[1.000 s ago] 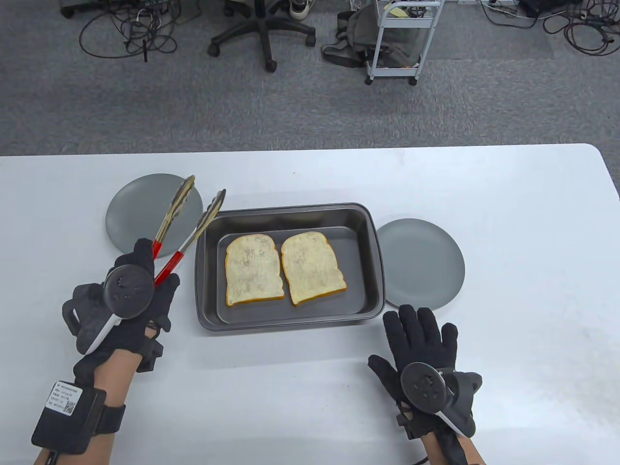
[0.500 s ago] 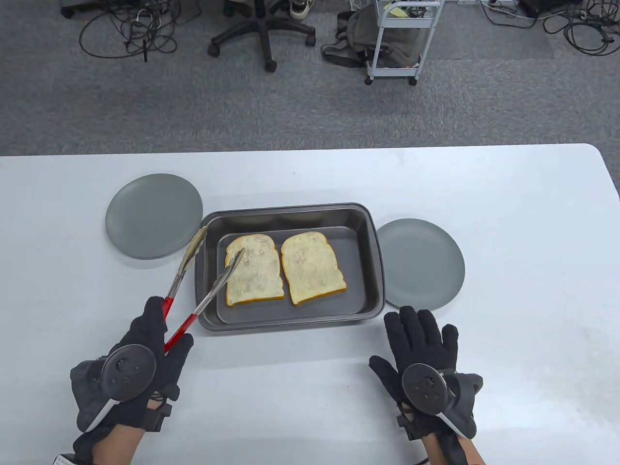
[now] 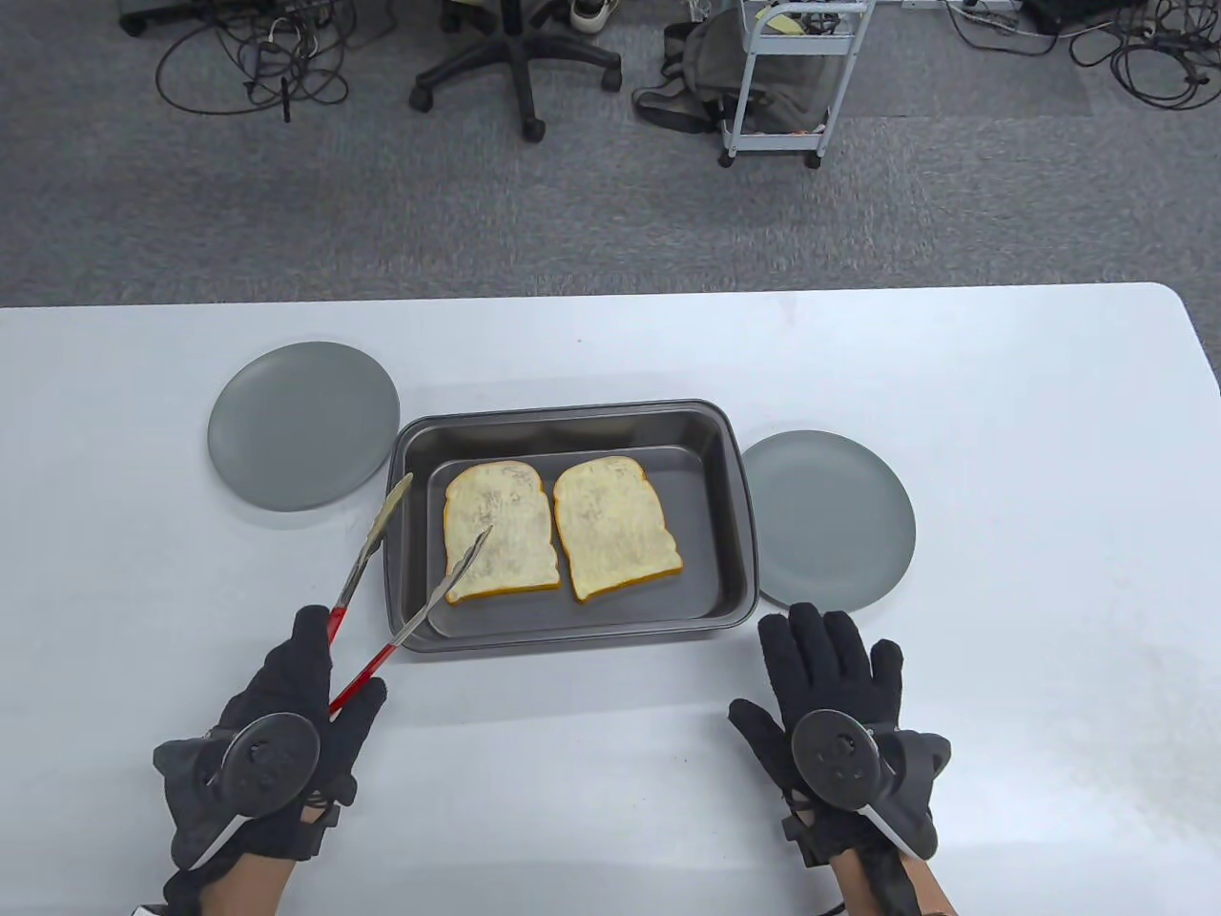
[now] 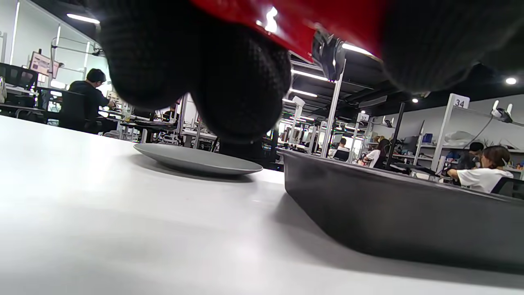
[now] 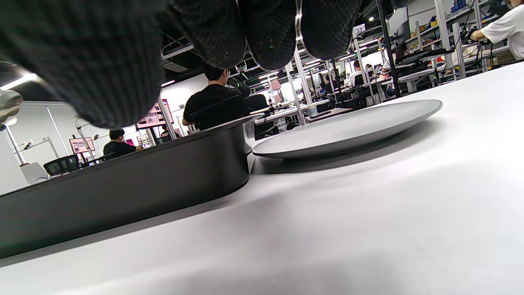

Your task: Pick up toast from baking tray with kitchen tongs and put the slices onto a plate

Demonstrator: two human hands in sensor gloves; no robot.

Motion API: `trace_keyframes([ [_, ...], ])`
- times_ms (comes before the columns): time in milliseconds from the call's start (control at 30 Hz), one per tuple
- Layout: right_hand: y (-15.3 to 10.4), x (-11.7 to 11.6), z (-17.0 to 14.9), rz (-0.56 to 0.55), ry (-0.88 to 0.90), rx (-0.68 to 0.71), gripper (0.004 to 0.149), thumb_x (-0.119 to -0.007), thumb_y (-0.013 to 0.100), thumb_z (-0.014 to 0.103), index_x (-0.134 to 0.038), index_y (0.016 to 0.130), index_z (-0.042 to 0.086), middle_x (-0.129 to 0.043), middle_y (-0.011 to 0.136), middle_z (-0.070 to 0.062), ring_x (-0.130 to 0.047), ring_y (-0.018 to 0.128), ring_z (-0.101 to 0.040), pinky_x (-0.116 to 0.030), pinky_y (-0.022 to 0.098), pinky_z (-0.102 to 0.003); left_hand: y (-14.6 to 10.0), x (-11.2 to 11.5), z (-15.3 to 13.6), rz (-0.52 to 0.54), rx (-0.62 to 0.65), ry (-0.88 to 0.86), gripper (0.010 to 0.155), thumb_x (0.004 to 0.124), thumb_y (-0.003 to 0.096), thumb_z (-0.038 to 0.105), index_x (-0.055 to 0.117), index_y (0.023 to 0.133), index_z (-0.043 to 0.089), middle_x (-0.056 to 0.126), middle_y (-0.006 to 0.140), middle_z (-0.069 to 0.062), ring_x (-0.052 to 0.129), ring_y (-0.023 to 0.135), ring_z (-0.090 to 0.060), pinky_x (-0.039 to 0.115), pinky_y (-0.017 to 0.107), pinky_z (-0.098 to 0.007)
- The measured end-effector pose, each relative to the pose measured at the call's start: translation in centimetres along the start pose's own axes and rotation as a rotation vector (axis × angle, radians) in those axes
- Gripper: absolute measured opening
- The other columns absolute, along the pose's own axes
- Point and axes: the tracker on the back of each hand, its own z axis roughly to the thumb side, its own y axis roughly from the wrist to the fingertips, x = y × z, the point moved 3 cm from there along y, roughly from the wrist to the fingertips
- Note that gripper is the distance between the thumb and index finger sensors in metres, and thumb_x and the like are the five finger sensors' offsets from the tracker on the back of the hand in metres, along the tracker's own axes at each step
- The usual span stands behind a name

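Two toast slices lie side by side in the dark baking tray (image 3: 734, 496): the left slice (image 3: 501, 530) and the right slice (image 3: 613, 527). My left hand (image 3: 300, 711) grips the red handles of the metal tongs (image 3: 410, 572), whose arms stand spread apart; one tip hangs over the left slice's near left part, the other over the tray's left rim. In the left wrist view the red handle (image 4: 311, 20) shows between my gloved fingers (image 4: 229, 78). My right hand (image 3: 830, 677) lies flat on the table below the tray's near right corner, holding nothing.
A grey plate (image 3: 303, 425) sits left of the tray, another grey plate (image 3: 828, 520) right of it, touching the tray's rim. Both plates show in the wrist views, the left one (image 4: 196, 159) and the right one (image 5: 348, 127). An office chair and cart stand beyond the table.
My left hand has pulled back toward me and down, swinging the tongs from over the left plate to the tray's left side and the left slice. The right hand has stayed still.
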Motion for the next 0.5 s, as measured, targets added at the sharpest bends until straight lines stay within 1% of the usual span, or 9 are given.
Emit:
trace_keyframes([
  [167,0.03,-0.04,0.04,-0.002,0.0,0.001,0.081,-0.088,0.033,0.06,-0.062,0.104,0.028,-0.06,0.115,-0.007,-0.06,0.107,-0.042,-0.042,0.074,-0.074,-0.06,0.13,0.13,-0.001,0.002,0.027,0.091,0.084,0.0396,0.062,0.046,0.107,0.015,0.083,0.092,-0.013,0.103,0.056,-0.024,0.091,0.044,-0.041],
  [500,0.25,-0.01,-0.43,0.004,0.015,-0.024,0.082,-0.087,0.033,0.06,-0.062,0.104,0.028,-0.059,0.115,-0.007,-0.06,0.107,-0.042,-0.042,0.074,-0.074,0.12,-0.06,-0.27,-0.006,-0.016,0.009,0.09,0.084,0.0397,0.062,0.046,0.107,0.015,0.083,0.092,-0.013,0.103,0.056,-0.025,0.091,0.044,-0.041],
])
